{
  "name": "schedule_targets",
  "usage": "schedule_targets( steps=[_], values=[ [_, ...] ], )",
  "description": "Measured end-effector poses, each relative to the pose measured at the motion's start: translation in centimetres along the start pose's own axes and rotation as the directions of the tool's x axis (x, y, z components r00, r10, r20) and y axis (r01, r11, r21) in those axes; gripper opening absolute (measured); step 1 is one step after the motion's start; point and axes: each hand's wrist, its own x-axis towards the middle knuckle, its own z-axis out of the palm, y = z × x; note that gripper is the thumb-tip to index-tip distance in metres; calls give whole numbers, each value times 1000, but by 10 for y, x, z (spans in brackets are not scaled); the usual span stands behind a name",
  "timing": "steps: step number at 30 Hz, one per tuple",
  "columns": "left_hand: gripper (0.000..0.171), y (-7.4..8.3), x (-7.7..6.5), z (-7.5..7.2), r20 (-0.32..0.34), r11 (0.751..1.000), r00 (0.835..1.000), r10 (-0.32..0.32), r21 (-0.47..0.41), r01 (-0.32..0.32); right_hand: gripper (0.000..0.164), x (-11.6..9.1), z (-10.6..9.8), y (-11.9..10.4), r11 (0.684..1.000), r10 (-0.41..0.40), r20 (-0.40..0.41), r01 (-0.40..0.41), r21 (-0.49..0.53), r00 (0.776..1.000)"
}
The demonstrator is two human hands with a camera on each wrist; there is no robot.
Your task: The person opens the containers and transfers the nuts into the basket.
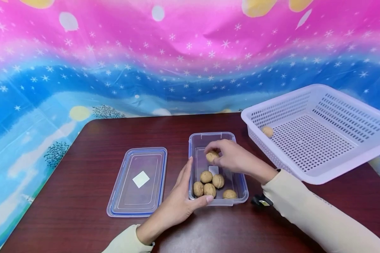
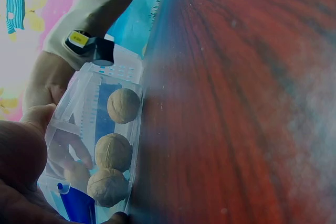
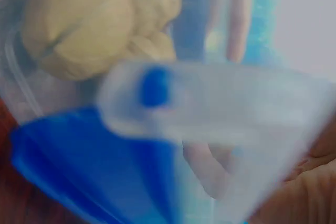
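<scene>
Snowflakes drift across the pink-and-blue backdrop point(image 1: 183, 70) behind a dark reddish wooden table point(image 1: 92, 196), and here's how it lies from the left. First up, a clear rectangular lid point(image 1: 136, 202) with a blue seal, lying flat, a white label point(image 1: 141, 179) stuck on it. Next comes the left hand point(image 1: 177, 203), fingers straight along the left wall of the clear plastic container point(image 1: 239, 189), thumb laid out at the near rim, steadying rather than clenching. Inside, five walnuts point(image 1: 209, 190) sit toward the near end, four bunched at left and one apart at right. Over them reaches the right hand point(image 1: 229, 156), fingertips pinching a walnut point(image 1: 212, 156) within the container's outline; whether it touches the base, I can't tell. A black device point(image 1: 262, 201) sits at that wrist. Far right, the pale lilac perforated basket point(image 1: 316, 177) holds one walnut against its left wall.
</scene>
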Motion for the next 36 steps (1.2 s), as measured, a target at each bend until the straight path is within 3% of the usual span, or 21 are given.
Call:
schedule_targets(
  steps=[15,23,26,31,36],
  values=[
    [117,0,0,1,-3,1000,1000,-15,1,15,36,-29,-54,-7,987,-3,-66,14,161,998],
    [116,0,1,1,-9,1000,1000,-9,3,9,39,-41,-92,10,971,76,-50,-63,233,996],
    [115,0,1,1,-9,1000,1000,-11,3,11,43,-44,-105,25,944,106,-34,-90,317,994],
    [114,1,0,1,-10,1000,1000,-8,-1,8,41,-44,-125,53,869,124,-9,-104,483,992],
    [114,1,0,1,-11,1000,1000,-14,-3,14,40,-43,-145,79,839,99,11,-90,536,995]
  ],
)
